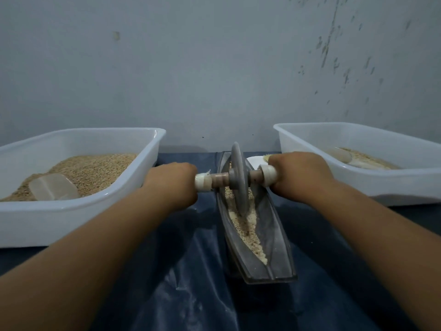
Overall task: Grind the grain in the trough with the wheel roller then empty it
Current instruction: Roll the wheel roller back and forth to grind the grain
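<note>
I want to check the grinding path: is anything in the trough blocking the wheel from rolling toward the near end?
Nothing visible blocks it. The grey stone wheel roller, gripped by the left hand and right hand, stands in the long grey boat-shaped trough; only crushed beige grain lies ahead of it.

To my left sits a white tub heaped with whole grain, a clear scoop lying in its near corner. To my right is a second white tub with a thinner layer of grain and another clear scoop resting in it. Both stand on my bench, which is covered by a dark blue plastic sheet, wrinkled and shiny. Behind them rises a pale grey wall, scuffed with dark marks on the right.
</note>
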